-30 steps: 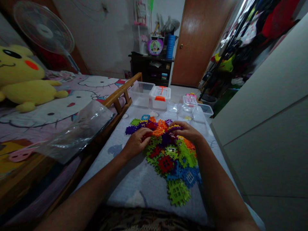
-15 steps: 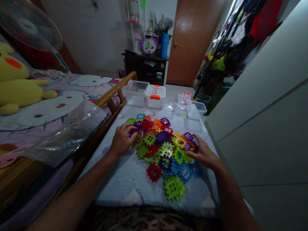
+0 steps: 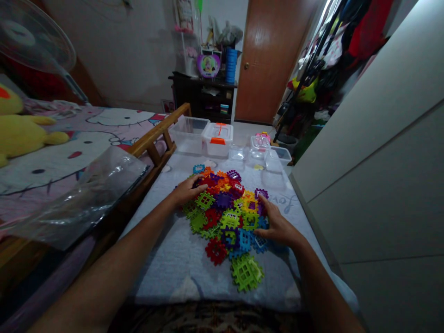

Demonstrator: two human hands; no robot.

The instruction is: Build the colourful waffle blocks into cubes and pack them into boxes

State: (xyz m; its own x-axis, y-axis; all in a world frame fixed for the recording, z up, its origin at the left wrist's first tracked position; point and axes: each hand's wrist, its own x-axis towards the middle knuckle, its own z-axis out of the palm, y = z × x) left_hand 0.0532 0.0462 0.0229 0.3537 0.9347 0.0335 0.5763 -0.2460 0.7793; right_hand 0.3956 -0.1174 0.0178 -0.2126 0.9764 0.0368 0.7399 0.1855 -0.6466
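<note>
A heap of coloured plastic interlocking tiles (image 3: 225,210) lies on a pale quilted mat (image 3: 173,263). My left hand (image 3: 185,190) rests flat on the heap's left edge, fingers stretched toward purple and red tiles. Fingers spread, my right hand (image 3: 275,224) lies on the heap's right edge over blue and purple tiles. Neither hand grips a tile. A large green tile (image 3: 247,272) lies nearest me, and a red tile (image 3: 215,250) sits just left of it.
Clear plastic boxes (image 3: 189,134), one with an orange latch (image 3: 217,138), stand at the mat's far end. A bed with a wooden rail (image 3: 152,138), a clear plastic bag (image 3: 86,194) and a yellow plush toy (image 3: 21,134) is on the left. A pale cabinet (image 3: 374,175) runs along the right.
Both hands moved from the heap's far middle outward to its sides, spreading the tiles flatter. The view has shifted slightly right.
</note>
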